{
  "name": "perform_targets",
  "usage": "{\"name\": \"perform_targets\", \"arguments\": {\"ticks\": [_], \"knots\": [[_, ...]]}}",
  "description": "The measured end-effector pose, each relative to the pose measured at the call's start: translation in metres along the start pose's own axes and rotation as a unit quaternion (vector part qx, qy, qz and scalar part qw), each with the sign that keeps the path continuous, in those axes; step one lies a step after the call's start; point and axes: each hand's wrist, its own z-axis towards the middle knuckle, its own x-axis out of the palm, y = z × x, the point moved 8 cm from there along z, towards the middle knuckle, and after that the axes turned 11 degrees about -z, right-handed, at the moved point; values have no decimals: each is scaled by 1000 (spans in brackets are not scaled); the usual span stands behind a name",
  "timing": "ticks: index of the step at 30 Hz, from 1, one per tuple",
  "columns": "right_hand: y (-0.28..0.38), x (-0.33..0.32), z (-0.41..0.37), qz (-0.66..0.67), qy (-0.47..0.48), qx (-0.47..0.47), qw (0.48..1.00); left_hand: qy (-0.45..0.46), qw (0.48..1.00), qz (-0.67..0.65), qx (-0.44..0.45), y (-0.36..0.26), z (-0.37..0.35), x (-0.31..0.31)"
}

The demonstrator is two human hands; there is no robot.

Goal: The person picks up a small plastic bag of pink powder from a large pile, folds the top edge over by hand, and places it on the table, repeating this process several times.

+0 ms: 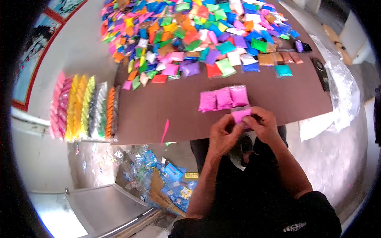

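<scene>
Between my two hands, at the table's front edge, is a small pink packet (240,114) with a clear top strip. My left hand (225,134) pinches its left side, and my right hand (262,123) pinches its right side. Just beyond my fingers, three pink packets (224,98) lie side by side in a row on the brown table (170,99). A thin pink plastic tool (165,131) lies further left near the front edge.
A big heap of packets in many colours (190,35) covers the table's far side. Twisted coloured bundles in clear wrap (81,107) stand at the left edge. A black object (320,74) lies at the right. Blue packaging litter (170,174) and a broom (160,190) are on the floor.
</scene>
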Motion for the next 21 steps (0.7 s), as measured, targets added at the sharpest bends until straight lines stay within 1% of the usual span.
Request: {"name": "perform_targets", "arguments": {"ticks": [1, 2, 3, 4, 5, 7, 8, 9, 11, 12, 14, 15, 17, 18, 20, 21], "knots": [[-1, -2, 1, -20, -20, -13, 1000, 7, 1000, 21, -12, -2, -1, 1], [-2, 2, 1, -7, -11, -23, 1000, 7, 999, 37, -18, -4, -1, 0], [-8, 2, 0, 12, -20, 1, 1000, 7, 998, 53, -25, -4, -1, 0], [-11, 3, 0, 29, -30, 27, 999, 9, 999, 52, -8, -8, 0, 0], [-8, 6, -1, 36, -24, 22, 999, 1, 998, 58, -5, -5, -1, -2], [-3, 6, 1, 40, -18, 33, 998, 5, 999, 2, -37, 5, 2, -4], [2, 6, 3, 6, 4, 2, 1000, 10, 999, -21, -30, 6, 2, -5], [5, 7, 4, 9, 7, -2, 1000, 5, 999, -18, -26, 5, 2, -6], [5, 9, 2, 80, 14, 29, 996, 15, 999, 7, -39, 6, 2, -6], [5, 9, 1, 83, 17, 26, 996, 11, 999, 9, -36, 7, 2, -7], [-4, 5, 0, 51, 15, 43, 998, 34, 999, 4, -42, 9, 2, -4], [-9, 6, -1, 55, 18, 39, 998, 30, 999, 8, -40, 5, 1, -4], [-11, -1, 1, -38, -34, -3, 999, 46, 997, 6, -55, -2, 1, 0], [-8, -2, 1, -34, -33, -10, 999, 43, 998, 10, -49, -3, 1, 0], [-2, -4, 2, -49, -30, -4, 998, 48, 996, -22, -71, 4, 1, 1], [1, -5, 2, -46, -29, -11, 998, 46, 997, -19, -64, 7, 2, 0]]}}
